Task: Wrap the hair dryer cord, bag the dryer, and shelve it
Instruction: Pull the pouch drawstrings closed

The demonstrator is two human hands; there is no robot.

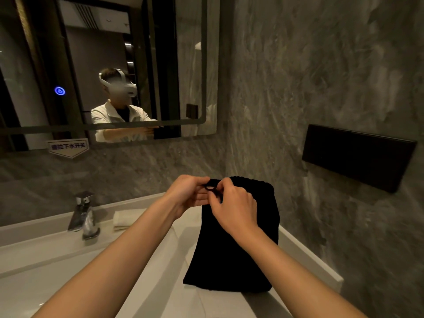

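Observation:
A black cloth drawstring bag (231,253) stands upright on the white counter (160,271) at the right of the basin, its top gathered. Whatever is inside the bag is hidden; no hair dryer or cord shows. My left hand (188,193) and my right hand (234,203) meet at the bag's top left corner. Both pinch the thin black drawstring (210,188) there, which forms a small loop between the fingers.
A chrome faucet (83,214) stands at the left by the basin. A folded white towel (125,219) lies behind my left forearm. A black wall box (358,157) is mounted on the grey marble wall at the right. A mirror (103,65) hangs above the counter.

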